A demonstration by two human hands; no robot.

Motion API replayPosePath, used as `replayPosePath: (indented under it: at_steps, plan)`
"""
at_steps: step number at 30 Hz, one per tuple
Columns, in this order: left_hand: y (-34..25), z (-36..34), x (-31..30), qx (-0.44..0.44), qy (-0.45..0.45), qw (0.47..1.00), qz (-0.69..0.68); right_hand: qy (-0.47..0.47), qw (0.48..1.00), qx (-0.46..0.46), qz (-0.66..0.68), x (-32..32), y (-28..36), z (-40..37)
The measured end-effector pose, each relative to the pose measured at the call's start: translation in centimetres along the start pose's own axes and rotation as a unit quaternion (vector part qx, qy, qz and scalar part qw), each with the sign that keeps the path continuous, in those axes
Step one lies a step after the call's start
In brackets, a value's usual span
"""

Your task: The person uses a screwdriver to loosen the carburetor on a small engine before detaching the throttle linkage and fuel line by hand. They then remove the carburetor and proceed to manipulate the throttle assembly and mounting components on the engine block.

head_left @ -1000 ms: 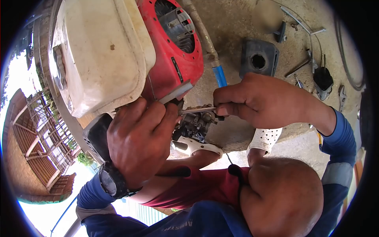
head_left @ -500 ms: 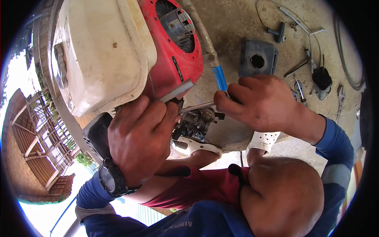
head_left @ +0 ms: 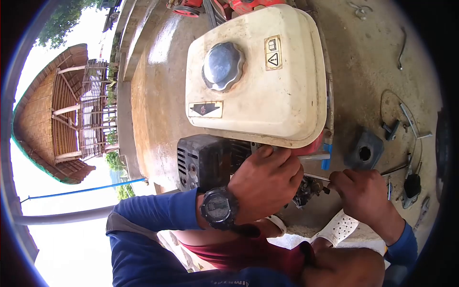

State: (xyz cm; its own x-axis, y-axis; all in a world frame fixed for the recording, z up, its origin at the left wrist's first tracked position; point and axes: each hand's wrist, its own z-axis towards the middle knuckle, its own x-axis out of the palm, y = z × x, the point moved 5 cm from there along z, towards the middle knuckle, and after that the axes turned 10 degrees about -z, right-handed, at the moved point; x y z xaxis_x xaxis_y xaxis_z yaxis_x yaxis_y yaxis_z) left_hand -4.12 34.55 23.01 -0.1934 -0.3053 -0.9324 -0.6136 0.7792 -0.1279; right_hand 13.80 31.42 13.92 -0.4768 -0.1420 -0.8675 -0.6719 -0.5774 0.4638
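My left hand (head_left: 265, 184), with a black watch (head_left: 219, 208) on the wrist, is closed below the cream fuel tank (head_left: 258, 105), beside the engine; what its fingers hold is hidden. A pale bar (head_left: 313, 156) sticks out just beyond its knuckles. My right hand (head_left: 359, 195) pinches the end of a thin metal rod (head_left: 316, 177), which runs left toward my left hand. Under the rod, between the hands, sits a dark carburetor (head_left: 306, 191), partly covered by my left hand.
A black slotted cover (head_left: 203, 162) adjoins the engine on the left. On the concrete floor at right lie a black housing (head_left: 364, 149), a T-handled tool (head_left: 412, 125), a black part (head_left: 411, 186) and a wrench (head_left: 423, 210). A blue tube (head_left: 326, 155) stands by the tank.
The view has swung left and up, so the tank and its silver cap now show fully. My left hand has come closer under the tank; my right hand still pinches the rod.
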Motion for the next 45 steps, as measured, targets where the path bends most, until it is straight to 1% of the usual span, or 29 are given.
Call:
replayPosePath:
  at_steps: [2,3,4,5,6,7,8,10,11,13,14,16,17,19,20,22,23,25,26,28,29,31,33,35,36,38,41,43,45]
  plan:
    - [0.1,-0.1,0.2,-0.006,-0.013,1.0,-0.02,0.036,0.989,0.039,0.136,0.4,-0.7,-0.2]
    - [0.1,0.0,0.3,-0.01,-0.02,0.999,-0.027,0.053,0.988,0.058,0.134,0.3,-1.1,-0.4]
    - [0.1,0.0,0.3,-0.011,-0.025,0.999,-0.04,0.098,0.965,0.07,0.233,0.4,-1.4,-0.1]
    - [0.0,0.1,0.1,-0.011,-0.026,0.999,-0.034,0.132,0.931,0.085,0.33,0.5,-1.8,0.4]
    - [-0.4,0.2,0.1,0.009,-0.021,0.998,-0.059,0.226,0.887,0.112,0.387,0.5,-2.2,1.0]
    - [-0.3,0.2,-0.1,-0.001,-0.024,0.998,-0.05,0.309,0.832,0.133,0.441,0.4,-2.6,1.5]
    - [-0.1,0.5,-0.3,-0.011,-0.027,0.999,-0.038,0.308,0.828,0.155,0.443,0.1,-3.1,1.9]
    - [-0.3,0.9,-0.6,-0.008,-0.021,0.999,-0.036,0.394,0.787,0.165,0.445,0.5,-3.2,1.9]
    - [-0.3,0.9,-0.6,-0.015,-0.016,0.999,-0.023,0.396,0.783,0.172,0.448,0.9,-3.1,1.2]
    - [-0.4,0.9,-0.7,-0.012,-0.019,0.999,-0.025,0.204,0.899,0.058,0.384,0.6,-2.9,1.3]
    - [-0.4,0.9,-0.6,-0.011,-0.021,0.999,-0.023,0.206,0.897,0.061,0.387,1.2,-2.6,0.7]
    - [-0.4,1.0,-0.6,-0.01,-0.027,0.999,-0.039,0.139,0.951,0.053,0.272,1.5,-2.2,-0.2]
    - [-0.4,1.0,-0.6,-0.009,-0.034,0.998,-0.051,0.14,0.95,0.054,0.273,1.9,-1.9,-0.6]
    - [-0.4,1.0,-0.7,-0.008,-0.031,0.998,-0.049,0.028,0.992,0.012,0.121,1.6,-1.3,-1.1]
    - [-0.4,1.1,-0.7,-0.008,-0.03,0.998,-0.047,0.029,0.992,0.014,0.122,2.0,-1.3,-1.3]
    - [-0.4,1.1,-0.6,-0.004,-0.034,0.999,-0.031,-0.061,0.995,-0.03,-0.068,1.8,-0.7,-1.6]
    - [-0.5,1.1,-0.6,-0.002,-0.039,0.999,-0.014,-0.059,0.996,-0.029,-0.068,2.2,-0.7,-1.6]
    - [-0.4,1.2,-0.6,0.001,-0.039,0.999,-0.016,-0.198,0.967,-0.048,-0.151,1.4,-0.5,-1.6]
    - [-0.4,1.2,-0.7,0.002,-0.038,0.999,-0.017,-0.196,0.968,-0.05,-0.149,1.3,-0.4,-1.6]
    - [-0.4,1.1,-0.7,-0.001,-0.035,0.999,-0.023,-0.125,0.986,-0.045,-0.099,1.0,-0.9,-1.4]
    - [-0.3,1.1,-0.6,-0.002,-0.032,0.999,-0.029,-0.124,0.986,-0.044,-0.098,0.4,-1.3,-1.5]
    - [-0.3,1.0,-0.5,0.005,-0.039,0.999,-0.032,-0.047,0.997,-0.037,-0.041,-0.4,-3.2,-1.7]
    - [-0.2,0.8,-0.5,0.01,-0.048,0.998,-0.032,-0.067,0.996,0.006,-0.064,-1.5,-5.4,-2.3]
    - [-0.3,0.9,-0.4,0.016,-0.056,0.998,-0.036,-0.043,0.977,0.138,-0.154,-1.5,-8.0,-3.9]
    - [-0.4,0.9,-0.3,0.017,-0.055,0.998,-0.038,-0.041,0.977,0.14,-0.153,-1.0,-8.8,-4.6]
    - [-0.4,1.0,-0.3,0.015,-0.052,0.998,-0.038,-0.045,0.928,0.264,-0.26,0.4,-11.5,-6.3]
    - [-0.5,1.0,-0.3,0.016,-0.056,0.998,-0.039,-0.038,0.908,0.299,-0.289,4.1,-14.2,-8.0]
    - [-0.5,1.0,-0.3,0.016,-0.054,0.998,-0.039,-0.039,0.912,0.295,-0.282,6.5,-15.4,-8.4]
    - [-0.6,1.1,-0.4,0.015,-0.053,0.998,-0.04,-0.039,0.916,0.29,-0.275,6.9,-15.3,-8.4]
